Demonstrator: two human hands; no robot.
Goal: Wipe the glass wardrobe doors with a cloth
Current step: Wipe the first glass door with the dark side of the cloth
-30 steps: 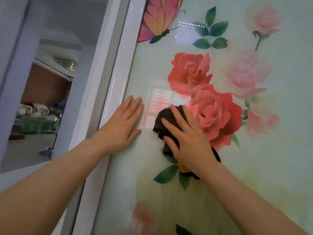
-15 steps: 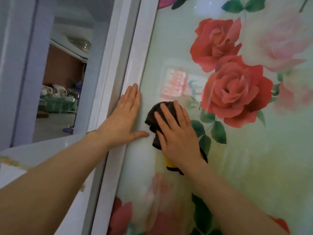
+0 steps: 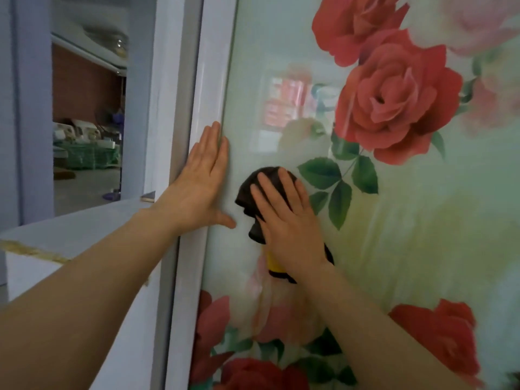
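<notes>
The glass wardrobe door [image 3: 408, 220] fills the right of the head view, pale green with printed red and pink roses. A dark brown cloth [image 3: 254, 190] with a yellow patch lies bunched against the glass. My right hand [image 3: 287, 218] presses flat on the cloth with straight fingers, covering most of it. My left hand [image 3: 199, 181] lies flat with straight fingers on the white door frame [image 3: 211, 80], its fingertips at the glass edge, just left of the cloth.
Left of the frame is an open doorway [image 3: 87, 136] into another room with cluttered items on the floor. A white ledge or panel [image 3: 70, 240] with a chipped edge sits under my left forearm.
Both hands and the cloth have slid down the glass, from beside the red roses to below them. My left hand shifted from the glass onto the frame.
</notes>
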